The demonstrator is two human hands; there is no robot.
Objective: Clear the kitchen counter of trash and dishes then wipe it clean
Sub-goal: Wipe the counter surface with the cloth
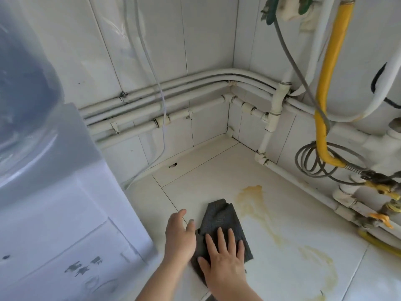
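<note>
In the head view, the dark grey cloth (221,218) lies flat on the pale tiled counter (303,246), low and just right of centre in the frame. The right hand (225,257) lies palm-down on the cloth's near half, its fingers straight and spread. That spread grip likely lets the palm bear down over a wide patch and drag the cloth without it bunching.

The left hand (180,233) stands edge-on at the cloth's left border. Its fingers are straight and relaxed and hold nothing. Whether it touches the fabric I cannot tell; it seems placed to steady or straighten that edge.

Just right of the cloth, a yellow stain (251,196) starts at centre right and trails to the lower right corner. The cloth sits beside it, not yet over it, so the wiping stage looks underway with this smear the likely next target.

A white appliance (54,213) fills the left side. White pipes (152,109) run along the tiled wall at mid-frame. A yellow hose (329,72) and brass valves (382,190) crowd the right edge, which would limit a sweep in that direction.
</note>
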